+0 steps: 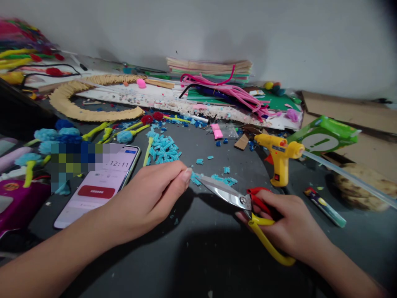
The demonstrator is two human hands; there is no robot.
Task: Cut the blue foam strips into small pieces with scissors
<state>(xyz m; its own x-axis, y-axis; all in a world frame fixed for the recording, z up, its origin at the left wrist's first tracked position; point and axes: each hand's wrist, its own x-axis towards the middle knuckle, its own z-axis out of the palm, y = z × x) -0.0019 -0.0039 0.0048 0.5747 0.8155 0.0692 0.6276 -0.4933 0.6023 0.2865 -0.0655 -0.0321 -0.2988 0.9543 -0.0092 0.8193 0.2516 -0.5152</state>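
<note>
My left hand [161, 190] is closed in a pinch, thumb against fingers, above the dark table; what it pinches is too small or hidden to name. In my right hand [288, 219] is a pair of scissors [225, 192] with one red and one yellow handle. Their blades point left, the tips close to my left fingertips. Short light-blue fuzzy pieces, looking like cut pipe cleaner, form a pile [163, 149] just beyond my left hand. More blue snippets [225, 180] lie scattered behind the blades.
A phone [124, 182] lies left, by blue pom-pom flowers [46, 134]. On the right are a yellow glue gun [279, 161] with a long clear stick, a green packet [325, 134] and a small tube [325, 207]. Behind are a tan curved strip [63, 99] and pink pipe cleaners [217, 85].
</note>
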